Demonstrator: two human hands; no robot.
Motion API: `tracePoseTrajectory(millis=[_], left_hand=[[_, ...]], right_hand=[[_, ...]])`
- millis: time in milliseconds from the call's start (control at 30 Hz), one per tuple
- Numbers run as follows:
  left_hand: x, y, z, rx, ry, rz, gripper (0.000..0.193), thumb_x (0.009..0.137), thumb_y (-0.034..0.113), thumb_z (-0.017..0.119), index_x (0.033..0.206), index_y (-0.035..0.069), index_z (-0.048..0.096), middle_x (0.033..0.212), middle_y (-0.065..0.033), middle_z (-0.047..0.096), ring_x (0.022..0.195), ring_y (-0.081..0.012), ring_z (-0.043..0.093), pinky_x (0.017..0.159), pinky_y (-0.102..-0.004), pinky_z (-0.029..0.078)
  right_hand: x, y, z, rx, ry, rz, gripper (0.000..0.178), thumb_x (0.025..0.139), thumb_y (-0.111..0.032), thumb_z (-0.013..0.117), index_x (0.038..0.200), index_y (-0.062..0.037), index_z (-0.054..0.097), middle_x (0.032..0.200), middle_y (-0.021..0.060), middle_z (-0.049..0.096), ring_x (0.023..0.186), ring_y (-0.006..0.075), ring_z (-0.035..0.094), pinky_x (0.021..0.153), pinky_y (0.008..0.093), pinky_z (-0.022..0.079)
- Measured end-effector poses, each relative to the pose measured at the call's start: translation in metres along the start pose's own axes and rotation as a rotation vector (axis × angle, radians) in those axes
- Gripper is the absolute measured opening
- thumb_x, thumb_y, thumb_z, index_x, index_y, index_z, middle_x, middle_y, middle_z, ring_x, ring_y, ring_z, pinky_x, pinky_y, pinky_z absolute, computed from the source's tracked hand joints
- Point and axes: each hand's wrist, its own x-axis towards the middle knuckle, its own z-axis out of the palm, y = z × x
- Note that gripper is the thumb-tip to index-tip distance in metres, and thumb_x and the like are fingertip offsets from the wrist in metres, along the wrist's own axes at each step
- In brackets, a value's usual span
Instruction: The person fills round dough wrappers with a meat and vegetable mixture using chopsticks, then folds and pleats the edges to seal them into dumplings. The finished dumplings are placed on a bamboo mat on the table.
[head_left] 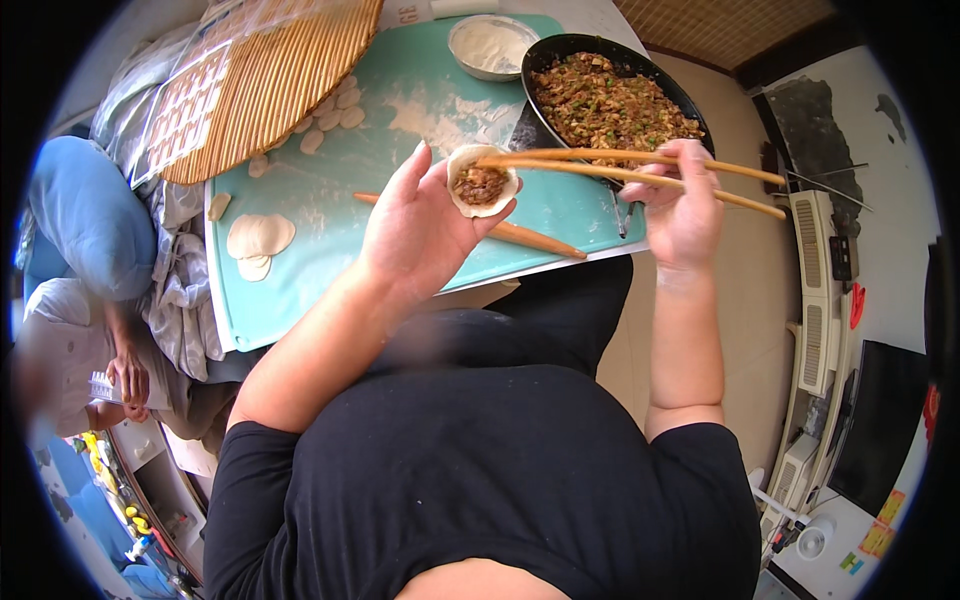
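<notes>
While the left hand (428, 225) sits palm up over the turquoise mat (330, 205), its fingers are spread under an open dumpling wrapper (488, 209). Wrapper rests on the fingers, near their tips. A fingertip shows just past the wrapper's lower right edge; the other fingers are mostly hidden beneath it. Left thumb stands up on the left side, apart from the rim, so no pinch on this hand. Wrapper is round, slightly cupped, unsealed, with a lump of brown filling (481, 186) in the middle.

Right hand (684, 205): fingers pinching two wooden chopsticks (590, 154), grip well back from the tips. Tips meet at the wrapper's upper edge, by the filling; can't tell if they touch it. Right fingers themselves are well apart from the wrapper, off to its right.

Around: rolling pin (537, 239) lies on the mat, running behind the left hand. Black pan (655, 77) of minced mix (600, 100) is beyond the chopsticks. Metal bowl (480, 71) of flour (492, 45) is just left of the pan. Overlapping wrapper discs (262, 236) lie at the mat's left, below the round reed tray (275, 95).
</notes>
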Motion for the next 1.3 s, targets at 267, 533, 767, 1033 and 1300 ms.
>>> tracePoseTrajectory(millis=[267, 533, 767, 1033, 1300], left_hand=[[-0.002, 0.005, -0.006, 0.034, 0.052, -0.021, 0.055, 0.095, 0.039, 0.03, 0.126, -0.006, 0.036, 0.128, -0.0214, 0.043, 0.119, -0.0347, 0.043, 0.098, -0.0476, 0.037], [-0.006, 0.005, -0.008, 0.019, 0.031, -0.077, 0.053, 0.093, 0.037, 0.035, 0.127, -0.005, 0.036, 0.127, -0.0224, 0.044, 0.119, -0.0352, 0.044, 0.096, -0.0512, 0.039], [-0.016, 0.01, -0.013, -0.014, -0.085, -0.206, 0.054, 0.093, 0.036, 0.036, 0.128, -0.005, 0.037, 0.128, -0.0253, 0.043, 0.119, -0.0349, 0.045, 0.095, -0.053, 0.038], [-0.023, 0.0, -0.004, 0.045, -0.088, -0.275, 0.045, 0.094, 0.032, 0.035, 0.123, -0.002, 0.043, 0.12, -0.0189, 0.052, 0.112, -0.0309, 0.051, 0.094, -0.0455, 0.042], [-0.033, -0.002, -0.009, 0.22, 0.023, -0.151, 0.032, 0.091, 0.024, 0.048, 0.113, 0.001, 0.051, 0.105, -0.0105, 0.059, 0.097, -0.0203, 0.058, 0.082, -0.0338, 0.049]], right_hand=[[0.0, -0.006, -0.059, -0.481, 0.424, -0.241, 0.029, 0.093, -0.025, 0.044, 0.093, 0.0031, 0.049, 0.07, 0.0126, 0.056, 0.057, 0.0209, 0.06, 0.055, 0.0302, 0.054], [-0.021, 0.022, -0.063, -0.704, 0.513, 0.011, 0.031, 0.09, -0.031, 0.052, 0.084, -0.0005, 0.055, 0.061, 0.0033, 0.053, 0.048, 0.0092, 0.053, 0.043, 0.0194, 0.04], [-0.074, 0.025, -0.029, -0.615, 0.067, 0.334, 0.019, 0.083, -0.022, 0.063, 0.078, -0.0041, 0.06, 0.062, 0.0027, 0.056, 0.051, 0.0087, 0.053, 0.045, 0.0192, 0.04], [-0.06, 0.025, 0.058, -1.146, -0.515, -0.897, 0.029, 0.057, -0.011, 0.076, 0.085, -0.0129, 0.068, 0.105, 0.0082, 0.057, 0.096, 0.0286, 0.053, 0.083, 0.0389, 0.043], [-0.055, 0.039, 0.07, -1.104, -0.555, -1.01, 0.027, 0.056, -0.008, 0.074, 0.081, -0.0119, 0.065, 0.102, 0.007, 0.059, 0.094, 0.0277, 0.053, 0.081, 0.0383, 0.044]])
